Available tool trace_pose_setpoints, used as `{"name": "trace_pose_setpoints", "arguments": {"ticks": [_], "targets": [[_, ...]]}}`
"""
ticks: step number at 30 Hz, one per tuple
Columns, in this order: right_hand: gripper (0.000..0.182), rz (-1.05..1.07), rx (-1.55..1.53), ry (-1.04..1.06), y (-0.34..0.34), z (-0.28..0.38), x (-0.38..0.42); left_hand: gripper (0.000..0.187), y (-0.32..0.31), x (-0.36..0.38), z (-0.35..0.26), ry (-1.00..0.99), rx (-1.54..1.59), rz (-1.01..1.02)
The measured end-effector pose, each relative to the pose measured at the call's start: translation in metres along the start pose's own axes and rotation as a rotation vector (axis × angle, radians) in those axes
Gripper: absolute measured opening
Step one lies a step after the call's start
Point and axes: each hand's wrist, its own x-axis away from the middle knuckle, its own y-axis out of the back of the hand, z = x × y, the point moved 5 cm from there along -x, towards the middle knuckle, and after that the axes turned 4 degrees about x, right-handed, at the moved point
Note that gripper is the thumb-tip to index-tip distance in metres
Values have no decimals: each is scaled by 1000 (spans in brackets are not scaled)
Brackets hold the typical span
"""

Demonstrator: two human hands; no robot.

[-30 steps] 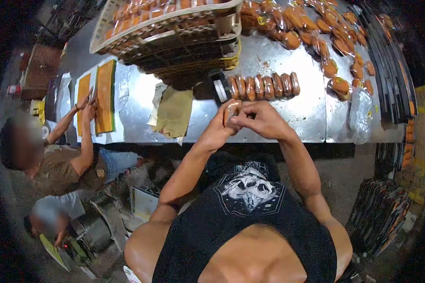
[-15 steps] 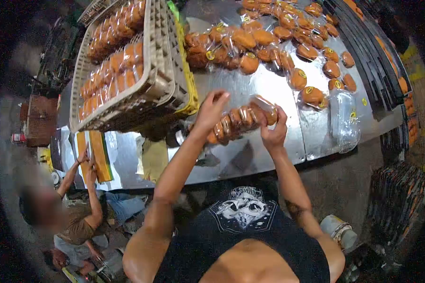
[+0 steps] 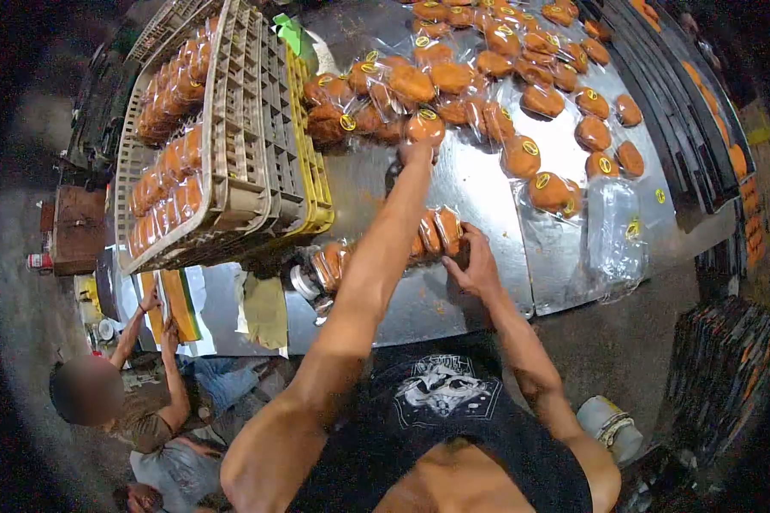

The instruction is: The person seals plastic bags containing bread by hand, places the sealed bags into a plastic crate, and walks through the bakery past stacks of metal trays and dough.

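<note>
My left hand (image 3: pixel 417 156) reaches forward over the metal table and meets the near side of a plastic-wrapped bun (image 3: pixel 425 126) with a yellow label. Its fingers are mostly hidden, so I cannot see whether they grip. My right hand (image 3: pixel 477 267) is at the right end of a row of wrapped buns (image 3: pixel 447 231), thumb and fingers apart, against the last bun. My left forearm covers the middle of that row; its left end (image 3: pixel 328 265) shows beyond the arm. A loose pile of wrapped buns (image 3: pixel 453 79) spreads across the far part of the table.
Stacked crates (image 3: pixel 248 128), the top one holding rows of wrapped buns, stand at left. Clear plastic bags (image 3: pixel 616 227) lie on the table (image 3: pixel 488 197) at right, near dark stacked trays (image 3: pixel 659 103). At lower left a co-worker (image 3: pixel 158 410) handles a yellow-orange strip (image 3: pixel 175 299).
My left hand has moved from above the row forward to a bun in the pile. The bun my right hand held tilted is now down at the row's end, and those fingers have spread.
</note>
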Motion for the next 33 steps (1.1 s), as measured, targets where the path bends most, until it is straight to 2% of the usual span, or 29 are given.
{"name": "trace_pose_setpoints", "arguments": {"ticks": [1, 3, 5, 6, 8, 12, 13, 14, 15, 16, 18, 19, 22, 23, 26, 27, 30, 32, 33], "targets": [[54, -3, -7, -28, 6, -1, -3, 20, 2, 6, 2, -7, 56, 76], [60, -11, -16, -83, 18, -7, -15, 20, 15, 19, -4, -167, 67, 36], [57, -81, -140, -226, 35, -1, -30, 18, 43, 48, -18, -453, -25, -212], [55, -120, -200, -295, 44, 3, -41, 18, 52, 68, -33, -561, -98, -187], [56, -128, -146, -240, 62, 26, -61, 19, 76, 130, -71, -769, -248, -143], [92, -150, 63, 56, 73, 100, -91, 15, 119, 251, -119, -856, -286, 328], [106, -68, 36, 80, 63, 108, -92, 13, 133, 272, -124, -861, -278, 466], [95, 98, -178, -91, 45, 105, -88, 12, 143, 291, -120, -861, -266, 604], [84, 224, -379, -170, 33, 114, -81, 19, 151, 303, -112, -741, 210, 614], [73, 349, -581, -248, 20, 125, -74, 28, 161, 302, -95, -668, 230, 501], [53, 146, -546, -167, 9, 158, -63, 45, 191, 290, -57, -521, 271, 266], [43, 50, -531, -135, 6, 170, -53, 39, 195, 304, -44, -284, 252, 343], [24, -35, -476, -85, -3, 187, -41, 49, 210, 323, -18, -244, 255, 485], [16, -140, -312, -14, 1, 196, -37, 44, 218, 329, -16, -301, 191, 477], [16, -224, -235, 47, 5, 208, -33, 34, 226, 341, -25, -349, 354, 531], [14, -211, -171, 26, 4, 207, -34, 28, 233, 332, -15, -379, 243, 462], [14, 97, -530, -373, -23, 172, -41, 30, 238, 343, -34, -388, 417, 391], [22, -167, -71, 50, -4, 195, -48, 33, 236, 339, -36, -454, 297, 323], [27, -381, 0, 202, 0, 212, -44, 33, 239, 338, -37, -477, 182, 258]]}}
